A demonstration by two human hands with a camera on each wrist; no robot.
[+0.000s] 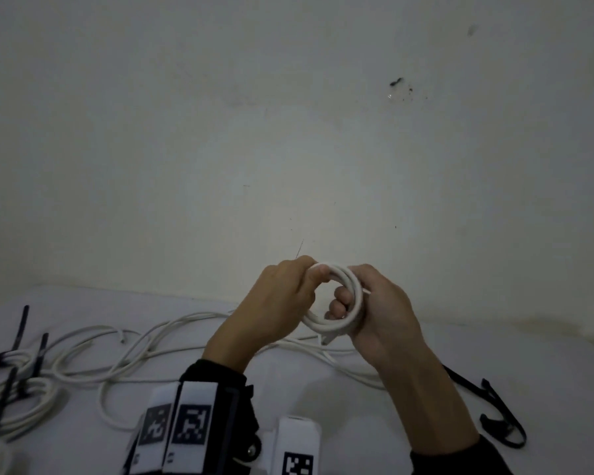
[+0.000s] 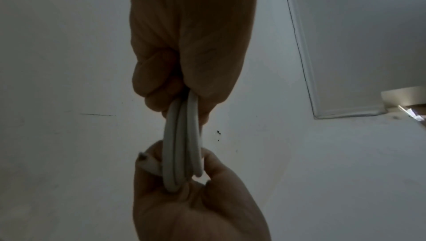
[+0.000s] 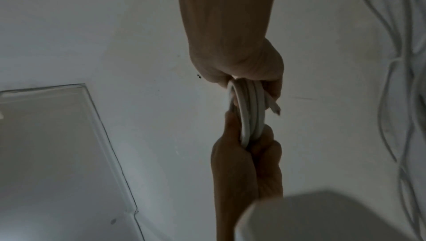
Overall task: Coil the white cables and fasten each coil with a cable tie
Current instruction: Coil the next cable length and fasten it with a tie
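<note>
Wrist rigs (image 1: 186, 426): nearest, low in head view.
Coil (image 1: 336, 296): white cable, held above counter (image 1: 323, 399).
Left hand (image 1: 282, 303): fingers curled round the coil's top.
Right hand (image 1: 378, 310): fingers hooked through the coil, gripping.
Risk: untied loops could spring apart; ties (image 1: 494, 416) lay apart from both hands.

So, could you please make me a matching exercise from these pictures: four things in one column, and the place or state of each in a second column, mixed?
Things:
1. white cable coil
2. loose white cable
3. black cable ties
4. tied white coils

Places or states:
A. lying at the far left of the table
B. held in the air by both hands
C. lying to the right of the right forearm
D. spread uncoiled over the table

Pairs: 1-B, 2-D, 3-C, 4-A
</note>
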